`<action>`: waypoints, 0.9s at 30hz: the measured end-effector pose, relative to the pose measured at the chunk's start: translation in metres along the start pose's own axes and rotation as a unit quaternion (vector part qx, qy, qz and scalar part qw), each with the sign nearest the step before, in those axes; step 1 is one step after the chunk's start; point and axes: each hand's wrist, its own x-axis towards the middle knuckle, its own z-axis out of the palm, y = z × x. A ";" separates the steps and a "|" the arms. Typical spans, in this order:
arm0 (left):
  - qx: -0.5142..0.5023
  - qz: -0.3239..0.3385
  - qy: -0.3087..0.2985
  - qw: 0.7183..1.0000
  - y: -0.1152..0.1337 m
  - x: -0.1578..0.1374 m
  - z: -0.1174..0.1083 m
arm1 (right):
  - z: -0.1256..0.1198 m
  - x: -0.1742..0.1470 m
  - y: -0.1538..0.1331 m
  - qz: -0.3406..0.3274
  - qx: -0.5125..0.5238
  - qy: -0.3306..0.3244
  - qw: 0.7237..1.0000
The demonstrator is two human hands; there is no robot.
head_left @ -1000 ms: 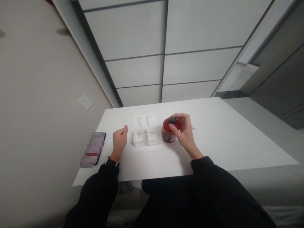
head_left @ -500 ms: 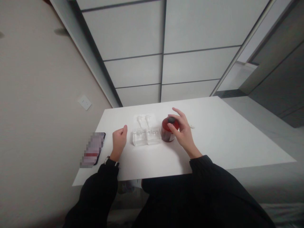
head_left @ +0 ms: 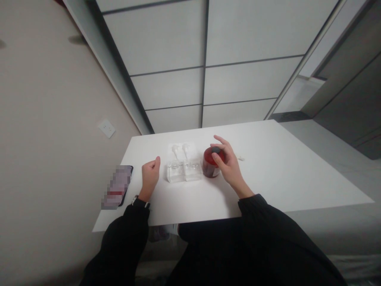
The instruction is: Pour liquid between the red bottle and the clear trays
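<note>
A round, dark red bottle [head_left: 210,169] stands on the white table, and its black cap [head_left: 215,149] shows at the top. My right hand [head_left: 229,163] has its thumb and index finger closed around that cap, while other fingers stick out. Left of the bottle are two clear, square-looking bottles [head_left: 175,174] side by side. Two white pump heads [head_left: 186,149] lie behind them on a pale sheet or tray. My left hand [head_left: 150,172] is curled into a fist beside the clear bottles, touching none of them; nothing shows in it.
A phone [head_left: 120,186] with a blurred screen lies at the table's left edge. Some small white thing [head_left: 240,158] is partly hidden behind my right hand. The white table [head_left: 285,171] meets a wall at left, and a panelled cabinet [head_left: 238,79] stands behind.
My right hand's fingers have drawn slightly closer together at the cap. My left hand and the bottles look unmoved apart from a small camera shift.
</note>
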 end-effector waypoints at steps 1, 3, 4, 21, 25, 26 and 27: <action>-0.002 0.001 -0.001 1.000 0.000 0.000 0.000 | 0.001 0.000 0.002 0.011 0.019 -0.003 1.000; -0.008 0.004 -0.002 1.000 0.000 0.000 0.000 | 0.003 -0.001 0.006 0.030 0.058 -0.006 0.998; -0.012 0.006 -0.002 1.000 0.000 -0.001 0.000 | 0.004 -0.001 0.007 0.037 0.070 -0.006 0.997; 0.023 0.022 -0.116 0.993 -0.003 -0.001 0.005 | 0.011 0.007 0.005 0.053 0.119 0.030 0.991; 0.036 0.025 -0.117 0.992 -0.004 0.000 0.005 | 0.011 0.007 0.003 0.080 0.146 0.044 0.985; 0.039 0.024 -0.113 0.993 -0.004 0.001 0.005 | 0.011 0.006 0.004 0.090 0.156 0.048 0.983; 0.043 0.023 -0.106 0.993 -0.005 0.001 0.005 | 0.012 0.005 0.005 0.101 0.166 0.053 0.979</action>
